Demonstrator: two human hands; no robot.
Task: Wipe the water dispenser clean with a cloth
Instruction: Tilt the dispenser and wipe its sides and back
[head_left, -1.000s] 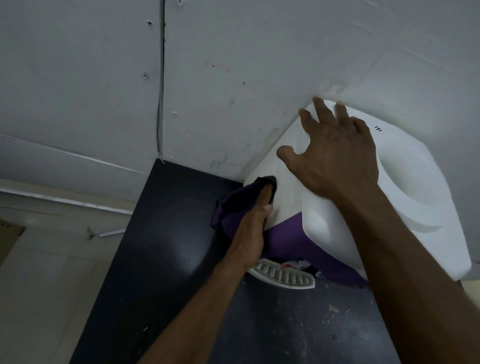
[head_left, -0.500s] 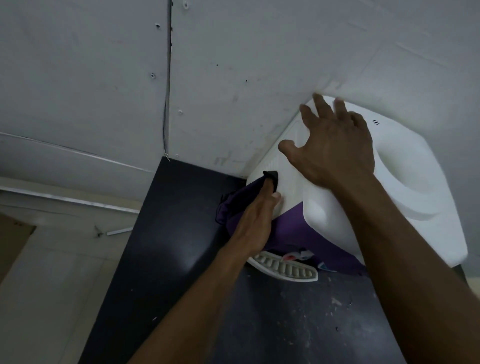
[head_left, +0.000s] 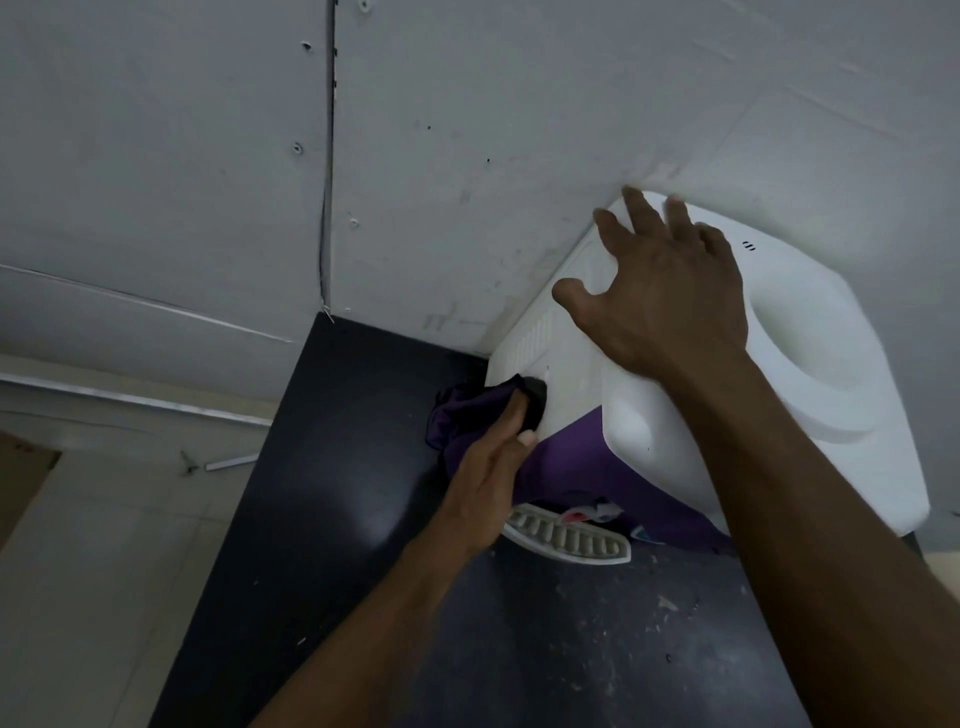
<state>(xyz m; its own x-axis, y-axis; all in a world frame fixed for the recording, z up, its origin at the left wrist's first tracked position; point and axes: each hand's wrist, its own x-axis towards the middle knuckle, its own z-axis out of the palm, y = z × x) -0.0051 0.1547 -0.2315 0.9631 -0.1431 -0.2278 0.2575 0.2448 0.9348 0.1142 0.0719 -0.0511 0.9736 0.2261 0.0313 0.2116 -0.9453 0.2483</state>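
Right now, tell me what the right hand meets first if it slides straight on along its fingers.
Probably the grey wall: the right hand lies on the water dispenser, fingertips at its back edge.

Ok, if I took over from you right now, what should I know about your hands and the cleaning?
Left hand: fingers straight, pressing the purple cloth against the side wall of the water dispenser, low down.
Right hand: spread flat on the dispenser's top, likely steadying it.
The dispenser stands on the black counter by the wall, drip tray in front.
Done: side wiping is under way; how much is clean cannot be told.
Left: probably the rest of that side, the top, front and tray.
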